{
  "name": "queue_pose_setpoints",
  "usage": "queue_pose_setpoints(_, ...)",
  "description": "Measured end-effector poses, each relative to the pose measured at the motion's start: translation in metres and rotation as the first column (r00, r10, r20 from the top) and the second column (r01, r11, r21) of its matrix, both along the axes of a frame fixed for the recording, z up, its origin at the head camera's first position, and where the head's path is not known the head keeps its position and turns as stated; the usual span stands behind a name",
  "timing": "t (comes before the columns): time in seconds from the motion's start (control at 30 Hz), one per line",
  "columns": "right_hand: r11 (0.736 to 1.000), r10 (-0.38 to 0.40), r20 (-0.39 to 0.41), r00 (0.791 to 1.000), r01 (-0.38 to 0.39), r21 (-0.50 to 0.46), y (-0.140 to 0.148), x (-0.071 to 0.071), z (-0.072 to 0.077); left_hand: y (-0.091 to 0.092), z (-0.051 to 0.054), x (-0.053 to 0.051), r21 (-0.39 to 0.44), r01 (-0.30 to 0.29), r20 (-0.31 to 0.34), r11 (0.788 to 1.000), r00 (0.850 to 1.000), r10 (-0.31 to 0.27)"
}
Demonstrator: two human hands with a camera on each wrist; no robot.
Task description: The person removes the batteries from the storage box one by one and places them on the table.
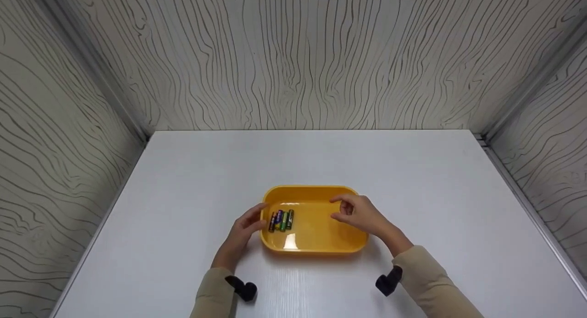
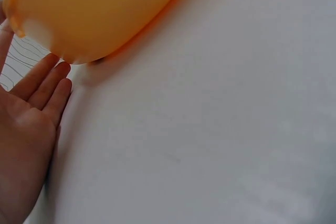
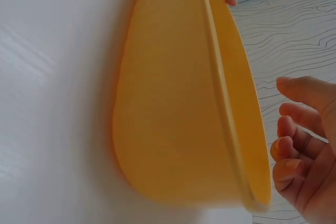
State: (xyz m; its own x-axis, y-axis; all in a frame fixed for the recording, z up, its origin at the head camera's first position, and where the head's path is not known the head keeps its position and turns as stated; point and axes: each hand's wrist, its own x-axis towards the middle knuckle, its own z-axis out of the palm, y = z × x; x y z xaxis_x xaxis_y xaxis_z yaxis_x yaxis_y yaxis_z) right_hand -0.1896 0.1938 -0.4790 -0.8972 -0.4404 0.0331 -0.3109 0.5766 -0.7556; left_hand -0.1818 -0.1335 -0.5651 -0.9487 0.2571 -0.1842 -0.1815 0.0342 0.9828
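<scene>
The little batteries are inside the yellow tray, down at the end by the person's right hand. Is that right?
Not quite: it's the wrong hand. The little batteries are inside the yellow tray, but at the end by the person's left hand. The head view shows this.

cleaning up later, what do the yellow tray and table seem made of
The yellow tray looks like glossy plastic: bright glare inside, smooth rounded corners. The table seems white laminate or painted board, with soft sheen; I can't tell which.
</scene>
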Motion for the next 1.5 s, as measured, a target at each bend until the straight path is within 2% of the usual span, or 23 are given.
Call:
queue_pose_setpoints(0.2,0.999,0.038,0.029,0.999,-0.038,-0.01,-0.017,-0.001,-0.003,0.001,0.001,0.0,0.011,-0.019,0.044,1.0,0.999,0.018)
queue_pose_setpoints(0.47,1.0,0.027,0.084,0.996,-0.026,-0.014,-0.039,-0.004,-0.011,0.0,0.002,0.002,0.02,-0.028,0.068,0.999,0.997,0.027)
queue_pose_setpoints(0.77,1.0,-0.005,0.125,0.992,0.005,0.001,-0.063,-0.005,-0.023,0.0,0.002,0.0,0.003,-0.023,0.056,1.0,0.998,0.023)
queue_pose_setpoints(1.0,0.999,-0.036,0.166,0.986,0.031,0.03,-0.075,-0.007,-0.029,0.001,0.001,0.0,0.026,-0.027,0.07,0.999,0.997,0.025)
queue_pose_setpoints(1.1,0.998,-0.052,0.175,0.983,0.045,0.041,-0.078,-0.008,-0.03,0.001,-0.001,0.0,0.033,-0.016,0.042,0.999,0.999,0.015)
queue_pose_setpoints(1.2,0.997,-0.069,0.19,0.979,0.06,0.053,-0.083,-0.009,-0.031,0.001,-0.002,0.0,0.036,-0.006,0.012,0.999,1.0,0.006)
queue_pose_setpoints(1.5,0.987,-0.141,0.252,0.957,0.117,0.109,-0.094,-0.01,-0.036,0.001,0.0,0.0,0.022,-0.003,0.007,1.0,1.0,0.003)
